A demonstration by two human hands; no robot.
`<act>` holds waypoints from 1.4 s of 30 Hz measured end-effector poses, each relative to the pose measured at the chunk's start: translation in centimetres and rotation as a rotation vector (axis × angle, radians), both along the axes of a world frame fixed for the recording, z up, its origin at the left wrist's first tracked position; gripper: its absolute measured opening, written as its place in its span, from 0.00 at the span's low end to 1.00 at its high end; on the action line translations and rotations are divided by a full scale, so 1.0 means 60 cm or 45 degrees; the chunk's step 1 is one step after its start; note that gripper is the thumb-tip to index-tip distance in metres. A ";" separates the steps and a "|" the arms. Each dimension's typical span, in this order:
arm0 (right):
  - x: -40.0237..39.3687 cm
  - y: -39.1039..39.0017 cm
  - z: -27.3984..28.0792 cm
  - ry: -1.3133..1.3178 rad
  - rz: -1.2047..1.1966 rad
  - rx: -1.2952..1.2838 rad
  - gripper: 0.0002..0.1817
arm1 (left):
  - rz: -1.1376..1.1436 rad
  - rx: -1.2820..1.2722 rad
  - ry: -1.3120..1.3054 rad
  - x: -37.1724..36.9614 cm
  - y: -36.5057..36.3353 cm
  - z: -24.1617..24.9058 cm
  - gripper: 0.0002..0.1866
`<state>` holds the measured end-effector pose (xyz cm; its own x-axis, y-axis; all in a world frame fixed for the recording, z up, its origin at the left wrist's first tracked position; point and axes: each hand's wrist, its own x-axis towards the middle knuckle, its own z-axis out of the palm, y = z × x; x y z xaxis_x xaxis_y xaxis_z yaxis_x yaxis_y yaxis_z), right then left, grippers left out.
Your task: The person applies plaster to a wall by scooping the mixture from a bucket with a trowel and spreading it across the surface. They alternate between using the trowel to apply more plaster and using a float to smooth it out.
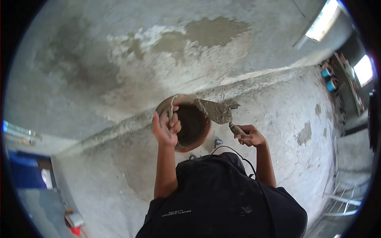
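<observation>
My right hand (251,136) is closed round the handle of a mason's trowel (216,112). Grey mortar coats its blade, which reaches over the right rim of a round reddish-brown tub (206,133). Dark grey mortar (191,126) lies inside the tub. Above the tub's left side, my left hand (166,126) grips a slim, mortar-smeared hand tool (172,108). This tool is seen nearly edge-on and the fingers cover part of it, so its exact kind cannot be made out.
The concrete wall (151,75) ahead carries a patch of damp mortar (216,31). Blue buckets (331,84) stand by shelving at far right. A metal rack (345,198) is at lower right, and boxes (74,219) lie at lower left. A black cable (248,160) crosses my shirt.
</observation>
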<state>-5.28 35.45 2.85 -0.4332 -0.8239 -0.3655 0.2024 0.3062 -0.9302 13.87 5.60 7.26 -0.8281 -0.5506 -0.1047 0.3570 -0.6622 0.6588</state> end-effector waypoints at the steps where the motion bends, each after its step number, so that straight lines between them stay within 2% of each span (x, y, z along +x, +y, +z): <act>1: -0.004 0.008 0.002 0.001 -0.025 -0.057 0.26 | -0.012 -0.051 -0.056 -0.007 -0.001 0.002 0.44; 6: -0.017 0.014 0.002 0.054 -0.271 -0.334 0.20 | -0.092 -0.091 -0.181 -0.028 -0.014 0.001 0.44; 8: -0.023 -0.005 0.013 0.111 -0.356 -0.291 0.20 | -0.099 -0.085 -0.219 -0.041 -0.025 0.002 0.44; 10: -0.033 -0.025 0.015 0.076 -0.550 -0.403 0.18 | -0.069 -0.054 -0.261 -0.058 -0.037 -0.001 0.46; 12: -0.055 -0.042 0.010 0.075 -0.596 -0.418 0.18 | -0.078 -0.057 -0.286 -0.080 -0.055 0.001 0.47; 14: -0.088 -0.065 0.004 -0.024 -0.700 -0.532 0.24 | -0.069 -0.058 -0.326 -0.108 -0.079 0.001 0.47; 21: -0.263 -0.154 -0.033 -0.046 -1.016 -0.581 0.26 | -0.087 -0.015 -0.380 -0.207 -0.172 -0.032 0.49; 26: -0.405 -0.213 -0.086 0.087 -1.203 -0.542 0.36 | 0.009 0.138 -0.511 -0.262 -0.225 -0.045 0.48; 30: -0.481 -0.261 -0.137 -0.218 -1.171 -0.609 0.41 | 0.071 0.091 -0.621 -0.302 -0.255 -0.067 0.44; 32: -0.499 -0.306 -0.162 -0.309 -1.207 -0.628 0.42 | 0.198 0.190 -0.714 -0.313 -0.265 -0.074 0.42; 35: -0.511 -0.366 -0.188 -0.465 -1.110 -0.834 0.41 | 0.204 0.121 -0.754 -0.329 -0.287 -0.084 0.41; 42: -0.564 -0.463 -0.222 -0.369 -1.311 -0.788 0.38 | 0.405 0.163 -0.982 -0.353 -0.360 -0.086 0.39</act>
